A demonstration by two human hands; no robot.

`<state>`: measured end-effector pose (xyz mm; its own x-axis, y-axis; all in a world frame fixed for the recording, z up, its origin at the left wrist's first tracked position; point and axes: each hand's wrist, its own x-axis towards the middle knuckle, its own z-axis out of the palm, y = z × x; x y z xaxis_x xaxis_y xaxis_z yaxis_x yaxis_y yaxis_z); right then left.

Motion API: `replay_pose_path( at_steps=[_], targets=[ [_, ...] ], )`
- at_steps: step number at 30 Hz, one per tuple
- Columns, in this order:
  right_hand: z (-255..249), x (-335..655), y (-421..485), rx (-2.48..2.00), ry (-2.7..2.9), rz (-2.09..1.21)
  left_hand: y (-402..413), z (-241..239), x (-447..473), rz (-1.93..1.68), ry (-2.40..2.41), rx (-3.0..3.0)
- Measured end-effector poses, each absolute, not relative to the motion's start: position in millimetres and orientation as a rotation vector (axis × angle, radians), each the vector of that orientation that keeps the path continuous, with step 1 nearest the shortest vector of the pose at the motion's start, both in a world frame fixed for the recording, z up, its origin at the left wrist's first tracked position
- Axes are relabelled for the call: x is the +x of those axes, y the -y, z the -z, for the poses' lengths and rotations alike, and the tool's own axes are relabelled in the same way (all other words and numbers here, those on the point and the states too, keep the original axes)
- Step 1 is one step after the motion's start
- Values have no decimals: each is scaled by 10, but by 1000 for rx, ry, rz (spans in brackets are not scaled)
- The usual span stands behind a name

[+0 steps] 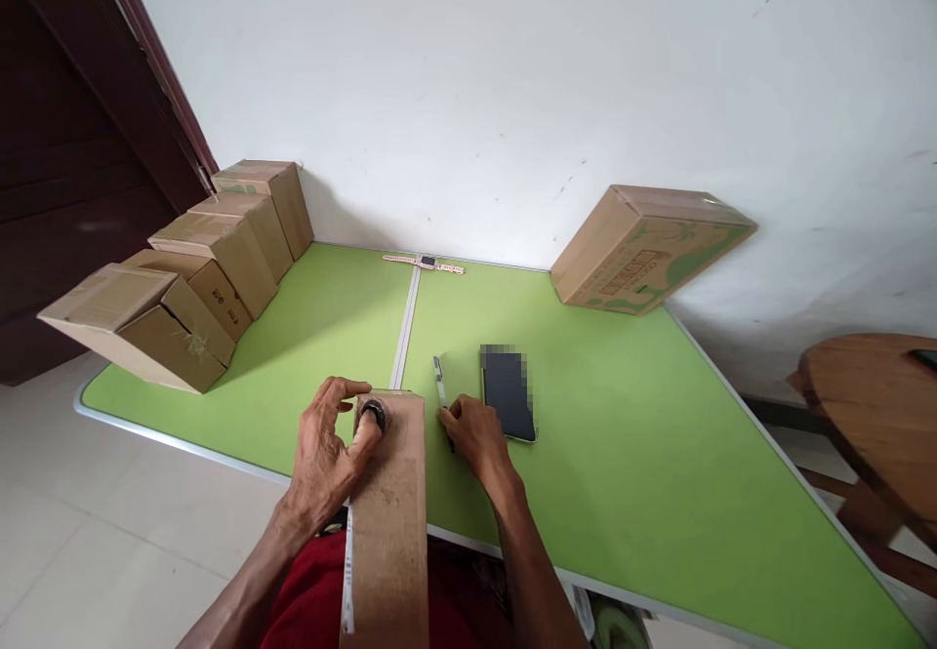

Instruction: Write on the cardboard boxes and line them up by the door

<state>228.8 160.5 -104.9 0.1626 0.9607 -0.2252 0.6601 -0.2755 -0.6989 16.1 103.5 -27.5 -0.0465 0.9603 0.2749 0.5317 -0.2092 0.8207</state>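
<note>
A long brown cardboard box (391, 532) points away from my body at the table's front edge, its far end over the green top. A small dark round ring (378, 409) rests on that far end. My left hand (326, 454) has its thumb in the ring and its curled fingers at the box's far left corner. To the right of the box, my right hand (475, 434) pinches a slim pen (440, 381) low over the table. Its dark lower end shows beneath the fingers. Beside that hand lies a black smartphone (509, 393).
Several cardboard boxes (197, 303) stand in a row along the left of the green table (659, 473). Another box (644, 249) leans at the back right near the wall. A watch (427, 263) with a pink strap lies by the wall. A wooden stool (871, 415) stands right.
</note>
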Motion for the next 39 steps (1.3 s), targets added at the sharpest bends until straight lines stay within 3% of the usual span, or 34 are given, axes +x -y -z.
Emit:
replay_pose_path(
  at_steps=[4, 11, 31, 39],
  targets=[
    [850, 2422, -1492, -1746, 1385, -1044, -990, 349, 184, -1138, -1477, 1791],
    [254, 2309, -1074, -872, 898, -1198, -937, 400, 256, -1043, -1149, 1939],
    [267, 2024, -776, -989, 1280, -1018, -964, 546, 177, -1088, -1112, 1916],
    [321, 2138, -1019, -1025, 1083, -952, -964, 527, 161, -1086, -1126, 1867]
  ],
)
